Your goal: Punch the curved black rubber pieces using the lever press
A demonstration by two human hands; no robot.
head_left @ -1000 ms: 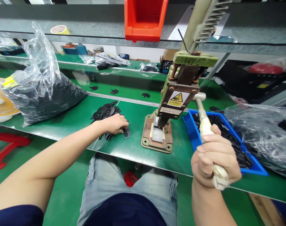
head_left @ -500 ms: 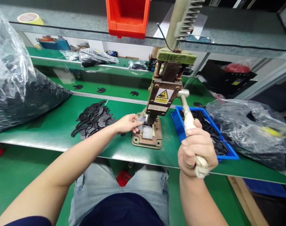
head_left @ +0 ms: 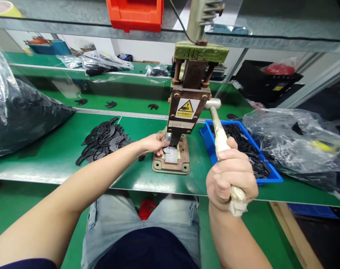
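My left hand (head_left: 155, 144) pinches a thin dark flat piece (head_left: 167, 142) at the base of the hand press (head_left: 183, 108). The piece lies beside the press's ram, over a pale metal plate (head_left: 171, 156) on the brown base. My right hand (head_left: 233, 175) is wrapped round the taped lever handle (head_left: 220, 136) of the press, which slopes down toward me. Left of the base, a pile of black curved pieces (head_left: 102, 140) rests on the green table (head_left: 142, 183).
A blue tray (head_left: 276, 177) of black parts stands right of the press, with a clear plastic bag (head_left: 295, 145) beyond it. At the left is a large bag of dark pieces (head_left: 21, 116). An orange bin (head_left: 136, 16) hangs over the shelf edge (head_left: 74, 30).
My left hand has brought the flat piece closer in under the ram, onto the plate. My right hand still grips the lever. The camera view has shifted slightly.
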